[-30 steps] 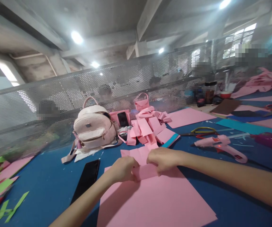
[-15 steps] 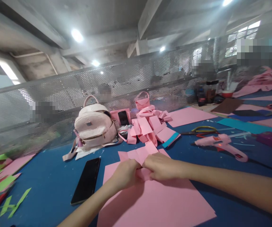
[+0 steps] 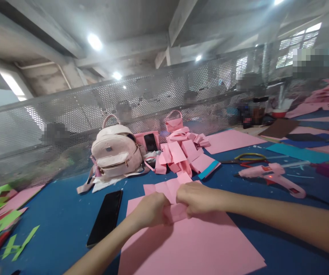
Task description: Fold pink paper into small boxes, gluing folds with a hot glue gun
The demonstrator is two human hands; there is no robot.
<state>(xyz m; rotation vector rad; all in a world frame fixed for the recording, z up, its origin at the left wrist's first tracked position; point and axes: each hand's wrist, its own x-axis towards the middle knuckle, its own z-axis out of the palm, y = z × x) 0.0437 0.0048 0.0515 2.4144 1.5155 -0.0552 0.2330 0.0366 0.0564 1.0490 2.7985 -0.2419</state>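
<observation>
My left hand (image 3: 150, 209) and my right hand (image 3: 196, 198) meet over a small folded piece of pink paper (image 3: 176, 212), both pinching it between closed fingers. The piece is held just above a large pink sheet (image 3: 193, 244) lying on the blue table (image 3: 58, 217). Just beyond my hands lies another creased pink piece (image 3: 164, 188). Further back is a heap of folded pink paper parts (image 3: 181, 152).
A black phone (image 3: 106, 217) lies left of the sheet, a pink backpack (image 3: 115, 153) behind it. At the right lie a pink glue gun (image 3: 270, 174) and scissors (image 3: 247, 158). Green paper scraps (image 3: 7, 233) lie at the far left. A perforated metal screen (image 3: 67, 118) stands behind, with people beyond it.
My hands have drawn closer together on the small pink piece, folding it smaller and lifting it slightly. The view has shifted a little.
</observation>
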